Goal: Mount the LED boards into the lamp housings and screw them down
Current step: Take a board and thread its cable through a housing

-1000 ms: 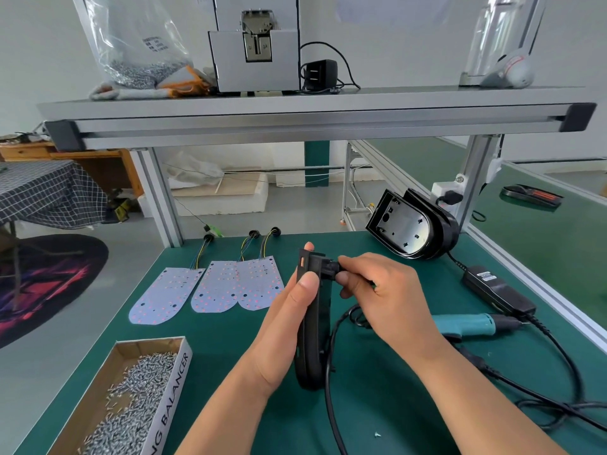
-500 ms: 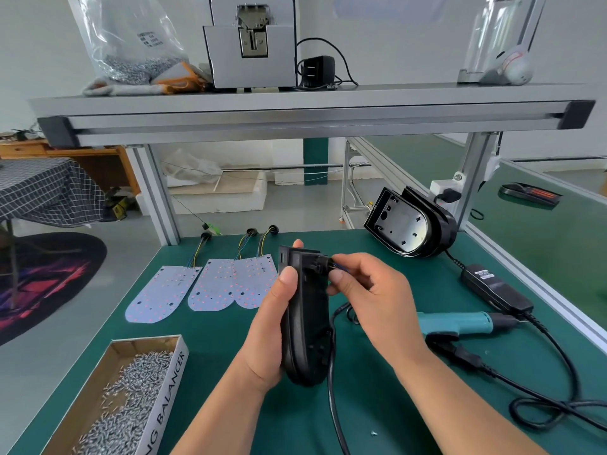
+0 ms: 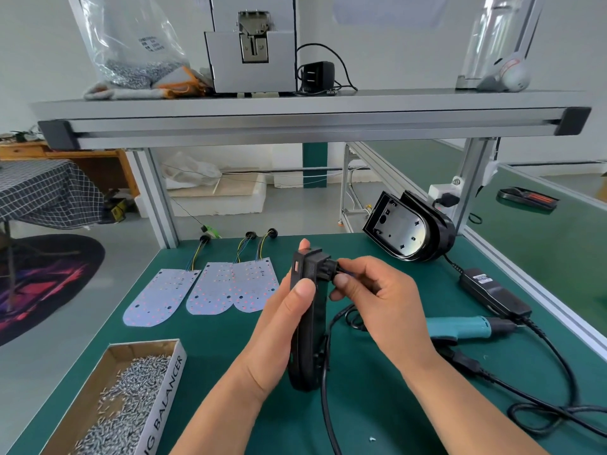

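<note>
My left hand (image 3: 282, 326) grips a black lamp housing (image 3: 307, 323), held upright on edge above the green table (image 3: 213, 330). My right hand (image 3: 381, 307) pinches a small black cable fitting (image 3: 331, 269) at the housing's upper right side; a black cable (image 3: 325, 399) hangs from there. Three white LED boards (image 3: 203, 289) with coloured wires lie flat to the left. A second black housing (image 3: 410, 231) leans open at the back right. A teal electric screwdriver (image 3: 460, 328) lies right of my hands.
A cardboard box of silver screws (image 3: 121, 405) sits at the front left. A black power adapter (image 3: 492, 293) and looping cords (image 3: 558, 412) occupy the right side. One loose screw (image 3: 372, 439) lies near the front edge. An aluminium shelf (image 3: 312, 123) spans overhead.
The housing has turned back from showing its inside face to standing edge-on. My right hand keeps its pinch on the fitting at the top. Both hands stay at the table's centre.
</note>
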`<action>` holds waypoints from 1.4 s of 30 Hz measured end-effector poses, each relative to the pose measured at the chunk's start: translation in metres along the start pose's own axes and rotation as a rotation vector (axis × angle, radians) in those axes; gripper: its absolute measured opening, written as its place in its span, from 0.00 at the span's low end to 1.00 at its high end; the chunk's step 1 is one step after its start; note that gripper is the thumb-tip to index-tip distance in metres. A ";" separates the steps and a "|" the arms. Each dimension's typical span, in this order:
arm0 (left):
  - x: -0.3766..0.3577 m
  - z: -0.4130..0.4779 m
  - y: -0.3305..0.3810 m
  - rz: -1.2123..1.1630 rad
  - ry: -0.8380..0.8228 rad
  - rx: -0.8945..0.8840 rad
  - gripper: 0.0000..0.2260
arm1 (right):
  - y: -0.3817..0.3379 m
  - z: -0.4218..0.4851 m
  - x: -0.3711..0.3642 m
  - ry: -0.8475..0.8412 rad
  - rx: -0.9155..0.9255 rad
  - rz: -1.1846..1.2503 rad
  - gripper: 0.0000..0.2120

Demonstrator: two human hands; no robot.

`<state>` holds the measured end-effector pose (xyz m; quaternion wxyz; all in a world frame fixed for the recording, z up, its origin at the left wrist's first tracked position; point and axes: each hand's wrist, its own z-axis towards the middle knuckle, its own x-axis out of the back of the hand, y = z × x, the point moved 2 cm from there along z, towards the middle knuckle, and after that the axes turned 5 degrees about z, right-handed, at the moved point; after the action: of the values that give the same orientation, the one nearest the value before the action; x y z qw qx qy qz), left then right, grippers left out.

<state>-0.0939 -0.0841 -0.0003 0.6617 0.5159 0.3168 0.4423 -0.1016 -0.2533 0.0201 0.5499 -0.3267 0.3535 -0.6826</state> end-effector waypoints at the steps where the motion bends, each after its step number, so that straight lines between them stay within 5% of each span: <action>1: 0.001 0.000 0.000 0.002 -0.007 -0.009 0.39 | 0.000 0.001 0.000 -0.003 0.005 -0.004 0.13; 5: 0.006 0.000 0.003 0.023 -0.026 -0.049 0.38 | 0.003 0.004 0.005 -0.046 -0.014 0.044 0.05; 14: 0.005 -0.002 0.002 0.088 -0.117 -0.029 0.35 | 0.016 0.013 0.018 -0.158 -0.174 0.382 0.19; 19: 0.005 0.000 0.004 0.094 -0.099 -0.023 0.36 | 0.015 0.015 0.017 -0.134 -0.187 0.391 0.18; 24: 0.009 0.000 0.007 -0.159 0.053 0.134 0.40 | 0.010 0.006 -0.002 0.034 0.044 -0.227 0.01; 26: 0.017 0.000 0.004 -0.280 0.140 0.237 0.46 | 0.001 -0.002 0.000 0.142 0.226 -0.521 0.04; 28: 0.027 0.000 0.001 -0.381 0.214 0.281 0.40 | -0.010 -0.007 0.007 -0.008 0.172 -0.541 0.05; 30: 0.034 0.001 0.000 -0.417 0.279 0.305 0.36 | -0.015 -0.018 0.003 -0.434 -0.113 -0.513 0.14; 33: 0.041 0.003 -0.005 -0.409 0.393 0.357 0.35 | -0.010 -0.043 -0.021 -0.967 -0.199 -0.812 0.28; 39: 0.052 -0.001 0.006 -0.404 0.482 0.320 0.32 | -0.002 -0.047 -0.028 -0.984 -0.292 -0.665 0.13; 42: 0.051 -0.001 0.011 -0.431 0.514 0.305 0.31 | 0.000 -0.049 -0.033 -0.886 -0.243 -0.763 0.26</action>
<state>-0.0773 -0.0366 0.0119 0.5540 0.4022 0.6362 0.3557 -0.1362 -0.2147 -0.0077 0.3197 -0.7448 0.0238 -0.5852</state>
